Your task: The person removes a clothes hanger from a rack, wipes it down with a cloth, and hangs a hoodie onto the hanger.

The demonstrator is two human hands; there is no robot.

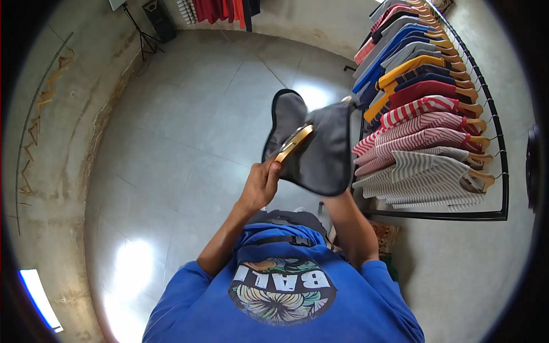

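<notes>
My left hand (262, 184) is closed on a narrow, curved, golden wood-like piece (297, 142) with shiny metal along its side. That piece lies against a dark grey fabric item (325, 151) with black edging, which has a broad right part and a smaller lobe at the upper left. Behind or inside the fabric's lower right goes my right forearm (347, 220). The fabric hides my right hand, so its fingers cannot be made out. Both arms reach forward above the floor.
To the right, a black garment rack (496, 123) carries several shirts (426, 128) on wooden hangers, close to the fabric. More clothes (220, 10) hang at the back wall. A tripod stand (146, 40) and a black speaker (160, 22) stand back left. Grey tiled floor (171, 126) lies below.
</notes>
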